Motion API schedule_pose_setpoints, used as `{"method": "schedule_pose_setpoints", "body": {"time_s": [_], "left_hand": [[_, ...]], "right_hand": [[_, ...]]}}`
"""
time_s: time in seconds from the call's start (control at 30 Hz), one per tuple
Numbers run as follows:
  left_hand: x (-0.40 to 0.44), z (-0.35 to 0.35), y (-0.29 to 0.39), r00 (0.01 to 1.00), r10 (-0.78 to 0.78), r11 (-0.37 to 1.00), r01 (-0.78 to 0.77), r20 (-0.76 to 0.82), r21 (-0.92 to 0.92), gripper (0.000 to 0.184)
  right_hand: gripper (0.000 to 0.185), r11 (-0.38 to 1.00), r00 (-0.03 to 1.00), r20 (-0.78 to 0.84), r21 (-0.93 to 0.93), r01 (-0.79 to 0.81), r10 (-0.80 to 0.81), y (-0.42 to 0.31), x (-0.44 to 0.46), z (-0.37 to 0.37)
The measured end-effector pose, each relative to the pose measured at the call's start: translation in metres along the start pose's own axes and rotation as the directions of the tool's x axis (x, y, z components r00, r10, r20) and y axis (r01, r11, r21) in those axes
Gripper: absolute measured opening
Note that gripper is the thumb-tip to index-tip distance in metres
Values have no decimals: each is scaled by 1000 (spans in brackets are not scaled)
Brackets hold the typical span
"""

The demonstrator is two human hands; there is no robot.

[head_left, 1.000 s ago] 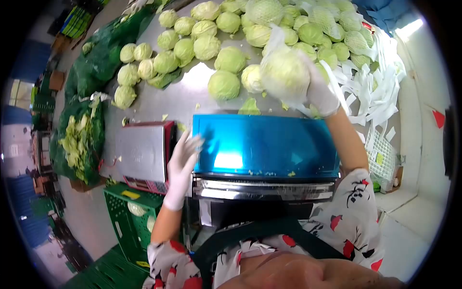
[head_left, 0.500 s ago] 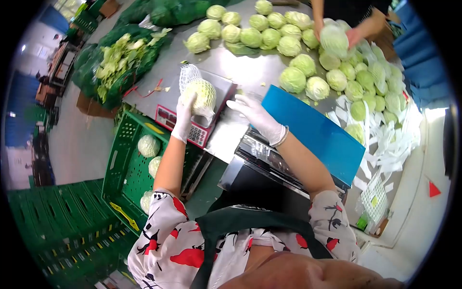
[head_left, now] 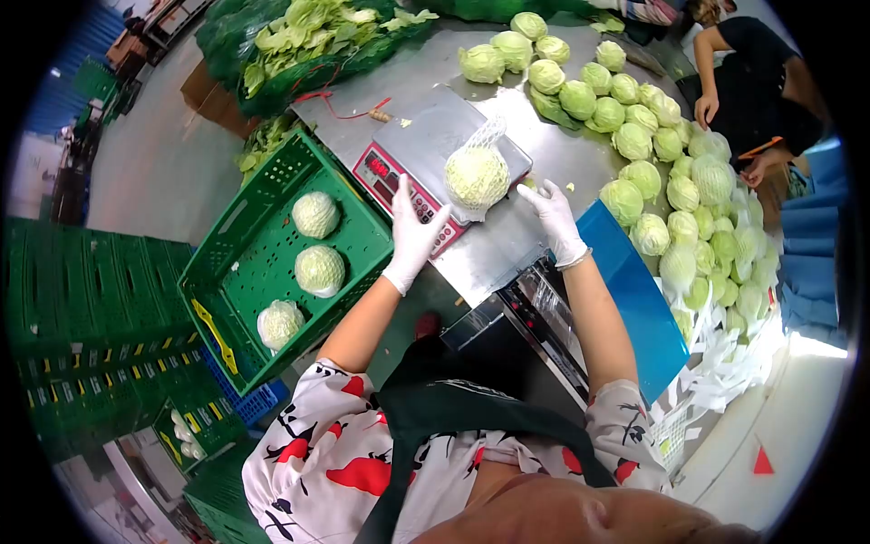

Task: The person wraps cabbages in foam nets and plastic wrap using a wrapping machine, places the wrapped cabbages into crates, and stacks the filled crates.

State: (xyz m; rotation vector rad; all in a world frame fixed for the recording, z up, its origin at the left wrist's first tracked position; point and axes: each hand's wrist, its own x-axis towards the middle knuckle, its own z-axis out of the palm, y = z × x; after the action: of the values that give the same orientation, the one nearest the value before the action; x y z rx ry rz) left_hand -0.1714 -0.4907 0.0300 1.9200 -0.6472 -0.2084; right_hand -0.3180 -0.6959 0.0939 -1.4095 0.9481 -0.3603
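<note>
A cabbage in a white net sleeve (head_left: 477,178) rests on the red-framed weighing scale (head_left: 421,127), whose display is lit red. To its left, my gloved left hand (head_left: 414,231) is over the scale's keypad edge with fingers spread, apart from the cabbage. On the other side my gloved right hand (head_left: 555,218) hovers over the metal table, fingers apart and nothing in them. Below that hand is a machine with a metal frame (head_left: 535,313), beside a blue panel (head_left: 625,299).
A green crate (head_left: 263,245) at left holds 3 netted cabbages (head_left: 319,270). Many cabbages (head_left: 634,140) lie at the right, beside white net strips (head_left: 734,372). A co-worker (head_left: 757,86) stands at the far right. A green sack of leaves (head_left: 299,41) sits at the back left.
My left hand has let go of the netted cabbage, which now stands on the scale. The view has swung left, showing more of the crate. The co-worker's hands have come apart from the netted cabbage.
</note>
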Motion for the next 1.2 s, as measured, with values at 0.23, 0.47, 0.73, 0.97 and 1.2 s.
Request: {"method": "schedule_pose_setpoints", "body": {"time_s": [0.23, 0.47, 0.73, 0.97, 1.2], "left_hand": [[53, 21, 10, 1000, -20, 993, 17, 21, 119, 117], [58, 60, 62, 879, -142, 724, 405, 455, -558, 57], [-93, 157, 183, 634, 202, 931, 113, 747, -348, 88], [-141, 196, 174, 393, 401, 855, -485, 828, -184, 73], [-110, 91, 115, 582, 537, 457, -809, 611, 369, 80]], "right_hand": [[82, 998, 983, 172, 35, 58, -63, -8, 20, 13], [63, 967, 949, 208, 143, 210, -236, 10, 41, 7], [38, 932, 854, -451, -351, 95, -257, 18, -174, -177], [40, 981, 579, -796, -188, 42, -177, 129, -254, -195], [58, 497, 326, -823, -547, -673, -464, 159, -346, -182]]}}
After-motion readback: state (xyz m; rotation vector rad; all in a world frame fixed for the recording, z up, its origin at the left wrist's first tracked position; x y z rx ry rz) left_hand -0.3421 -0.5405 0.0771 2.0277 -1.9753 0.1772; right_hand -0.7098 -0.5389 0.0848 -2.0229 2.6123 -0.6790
